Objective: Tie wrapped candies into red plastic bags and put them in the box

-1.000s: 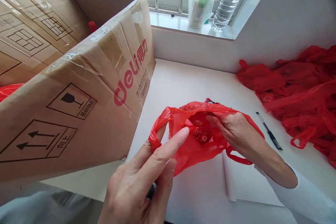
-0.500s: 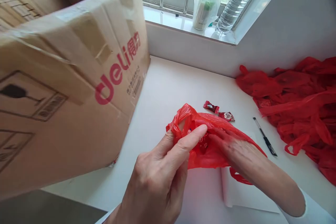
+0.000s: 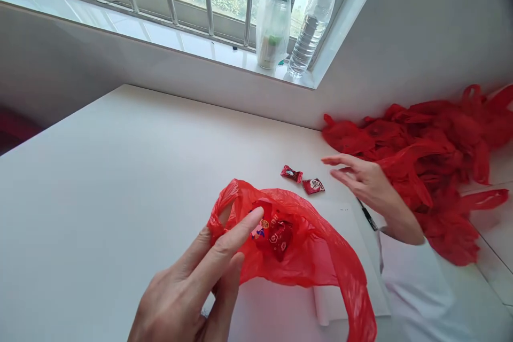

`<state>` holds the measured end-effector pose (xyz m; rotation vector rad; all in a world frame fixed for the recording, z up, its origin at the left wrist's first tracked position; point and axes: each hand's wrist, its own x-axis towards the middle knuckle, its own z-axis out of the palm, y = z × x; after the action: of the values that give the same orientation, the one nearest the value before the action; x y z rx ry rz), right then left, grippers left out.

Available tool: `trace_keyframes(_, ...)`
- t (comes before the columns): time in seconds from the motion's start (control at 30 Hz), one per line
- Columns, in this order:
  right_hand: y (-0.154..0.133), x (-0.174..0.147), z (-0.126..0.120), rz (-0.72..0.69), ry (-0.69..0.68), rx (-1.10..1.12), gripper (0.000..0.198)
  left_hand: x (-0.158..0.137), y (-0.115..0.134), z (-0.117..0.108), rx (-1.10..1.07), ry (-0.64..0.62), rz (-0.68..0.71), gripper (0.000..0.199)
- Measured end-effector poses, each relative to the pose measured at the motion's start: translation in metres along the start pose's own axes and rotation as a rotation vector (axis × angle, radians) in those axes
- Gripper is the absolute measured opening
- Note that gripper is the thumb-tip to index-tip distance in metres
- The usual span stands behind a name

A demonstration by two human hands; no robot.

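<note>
My left hand [image 3: 188,283] grips the rim of a red plastic bag [image 3: 296,272] near one handle, at lower middle. The bag's mouth gapes, and several red-wrapped packets [image 3: 278,235] lie inside it. My right hand [image 3: 360,179] is outside the bag, in the air to its upper right, fingers apart and holding nothing. Left of its fingertips, two small red-wrapped candies [image 3: 292,173] lie side by side on the white table [image 3: 132,181]. Beneath the right wrist a black pen [image 3: 367,215] is partly covered.
A heap of red plastic bags [image 3: 425,144] lies at the right, against the wall. Under the held bag is an open notebook or sheet of paper [image 3: 344,235]. A water bottle [image 3: 310,32] and a bagged cup [image 3: 272,37] stand on the windowsill [image 3: 180,45].
My right hand has come out of the bag and swung up to the right. The large cardboard box at the left is out of view. The view has shifted, and the bag's mouth is wider.
</note>
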<state>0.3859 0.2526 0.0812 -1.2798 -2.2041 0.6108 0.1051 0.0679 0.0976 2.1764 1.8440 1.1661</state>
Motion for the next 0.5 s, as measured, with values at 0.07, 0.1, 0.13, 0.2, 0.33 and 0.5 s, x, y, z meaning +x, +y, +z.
trace_keyframes(0.07, 0.03, 0.009, 0.023, 0.051, -0.027, -0.063, 0.032, -0.001, 0.0, -0.001, -0.022, -0.001, -0.02, 0.043)
trace_keyframes(0.1, 0.041, 0.01, 0.036, 0.065, -0.05, -0.078, 0.03, -0.001, 0.001, -0.002, -0.041, -0.007, -0.028, 0.044)
trace_keyframes(0.13, 0.049, 0.01, 0.046, 0.079, -0.061, -0.088, 0.026, -0.001, 0.001, -0.003, -0.063, -0.016, -0.032, 0.045)
trace_keyframes(0.2, 0.057, 0.004, 0.058, 0.113, -0.048, -0.097, 0.016, 0.0, 0.003, -0.005, -0.107, -0.046, -0.033, 0.048)
trace_keyframes(0.33, 0.043, -0.016, 0.038, 0.19, 0.072, -0.051, 0.03, 0.002, 0.005, -0.008, -0.138, -0.081, -0.035, 0.049)
trace_keyframes(0.5, -0.044, -0.053, -0.001, 0.058, -0.243, 0.419, 0.026, 0.002, 0.005, -0.007, -0.14, -0.093, -0.029, 0.051)
